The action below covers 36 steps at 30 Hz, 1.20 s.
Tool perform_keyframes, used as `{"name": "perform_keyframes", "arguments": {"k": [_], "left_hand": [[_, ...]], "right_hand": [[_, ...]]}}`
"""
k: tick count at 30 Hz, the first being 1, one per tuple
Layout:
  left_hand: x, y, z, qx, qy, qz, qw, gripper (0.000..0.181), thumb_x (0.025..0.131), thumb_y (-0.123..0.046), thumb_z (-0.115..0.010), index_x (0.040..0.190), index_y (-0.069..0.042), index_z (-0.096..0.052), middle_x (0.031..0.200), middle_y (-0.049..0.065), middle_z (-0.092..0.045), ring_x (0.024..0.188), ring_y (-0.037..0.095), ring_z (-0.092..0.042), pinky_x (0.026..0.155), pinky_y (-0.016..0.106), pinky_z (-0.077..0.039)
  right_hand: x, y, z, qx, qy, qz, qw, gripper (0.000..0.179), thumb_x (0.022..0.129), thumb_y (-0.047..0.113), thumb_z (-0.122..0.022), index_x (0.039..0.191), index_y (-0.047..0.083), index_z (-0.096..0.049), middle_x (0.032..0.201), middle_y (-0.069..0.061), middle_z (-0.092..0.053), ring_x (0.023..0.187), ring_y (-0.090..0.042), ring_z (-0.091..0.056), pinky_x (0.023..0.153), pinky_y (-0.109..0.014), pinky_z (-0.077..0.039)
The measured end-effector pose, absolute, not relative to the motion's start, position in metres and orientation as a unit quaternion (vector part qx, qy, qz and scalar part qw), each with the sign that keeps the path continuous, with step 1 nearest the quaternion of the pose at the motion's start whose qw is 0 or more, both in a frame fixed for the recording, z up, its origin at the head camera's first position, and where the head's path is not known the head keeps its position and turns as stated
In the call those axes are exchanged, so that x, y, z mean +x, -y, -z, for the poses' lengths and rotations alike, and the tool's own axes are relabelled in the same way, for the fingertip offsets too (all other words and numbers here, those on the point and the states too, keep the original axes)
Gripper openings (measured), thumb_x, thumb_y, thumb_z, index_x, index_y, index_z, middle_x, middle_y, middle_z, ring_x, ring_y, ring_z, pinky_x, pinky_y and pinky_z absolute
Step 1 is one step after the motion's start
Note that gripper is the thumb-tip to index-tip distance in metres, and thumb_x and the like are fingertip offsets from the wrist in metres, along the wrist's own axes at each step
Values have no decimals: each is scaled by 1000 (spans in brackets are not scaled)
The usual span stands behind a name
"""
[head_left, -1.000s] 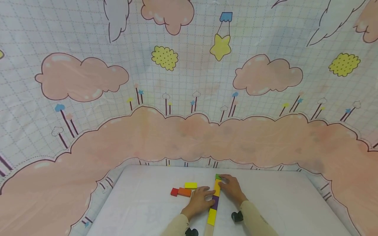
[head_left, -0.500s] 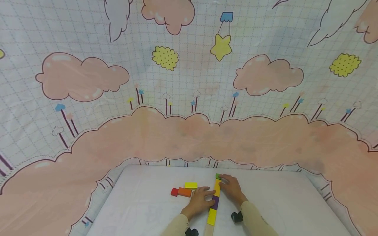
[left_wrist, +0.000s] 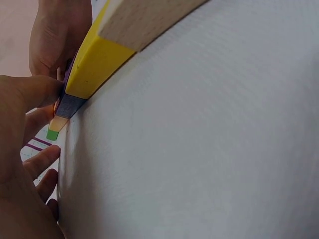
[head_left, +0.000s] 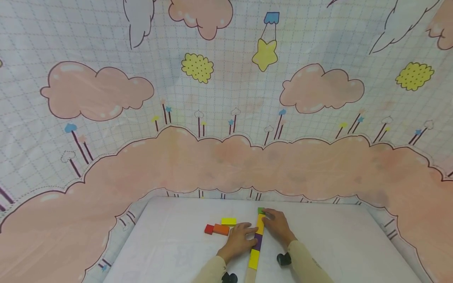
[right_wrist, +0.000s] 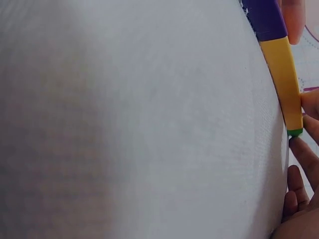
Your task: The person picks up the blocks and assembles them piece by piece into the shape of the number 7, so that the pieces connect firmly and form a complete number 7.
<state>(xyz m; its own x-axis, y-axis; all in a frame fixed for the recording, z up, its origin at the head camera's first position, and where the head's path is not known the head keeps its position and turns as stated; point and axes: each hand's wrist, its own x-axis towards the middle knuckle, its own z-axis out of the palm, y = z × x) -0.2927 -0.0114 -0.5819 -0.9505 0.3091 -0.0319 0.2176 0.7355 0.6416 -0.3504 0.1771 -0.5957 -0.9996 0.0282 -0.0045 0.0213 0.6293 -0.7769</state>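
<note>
With fingers loosely spread, the left hand [head_left: 238, 241] rests its thumb against the purple block [head_left: 258, 242], and the right hand [head_left: 277, 226], also relaxed, touches the amber block [head_left: 260, 224] and green block [head_left: 260, 210] lined up beyond it on the tabletop [head_left: 339, 236]. Left of the left hand lie a red block [head_left: 209, 229] and an orange block [head_left: 221, 229].

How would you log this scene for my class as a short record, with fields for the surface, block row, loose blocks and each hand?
Surface: white table
Row, far to near: green block, amber block, purple block, yellow block, plain wooden block
Row end: wooden block cut off by the head view's edge
Loose, left of row: red block, orange block, second yellow block
Left hand: thumb at purple block
Right hand: fingers at green and amber blocks
</note>
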Motion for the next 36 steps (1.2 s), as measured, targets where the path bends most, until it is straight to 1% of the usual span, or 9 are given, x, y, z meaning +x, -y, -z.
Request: {"name": "perform_keyframes", "arguments": {"k": [25,36], "left_hand": [[-293,11,583,139,-926,-344,74,42,90,-36,-69,131,-32,-63,143,3,-53,136,30,-41,111,59,-34],[-294,9,586,141,-925,-348,58,40,90,-35,-69,130,-30,-65,141,5,-54,134,31,-41,110,59,-33]], "right_hand": [[-352,-177,598,-15,907,-420,11,36,92,24,-65,128,19,-65,142,-12,-56,137,-38,-44,113,-61,-30],[-352,-177,599,-26,906,-422,5,36,92,24,-65,128,19,-65,142,-13,-54,137,-39,-42,112,-63,-29]]}}
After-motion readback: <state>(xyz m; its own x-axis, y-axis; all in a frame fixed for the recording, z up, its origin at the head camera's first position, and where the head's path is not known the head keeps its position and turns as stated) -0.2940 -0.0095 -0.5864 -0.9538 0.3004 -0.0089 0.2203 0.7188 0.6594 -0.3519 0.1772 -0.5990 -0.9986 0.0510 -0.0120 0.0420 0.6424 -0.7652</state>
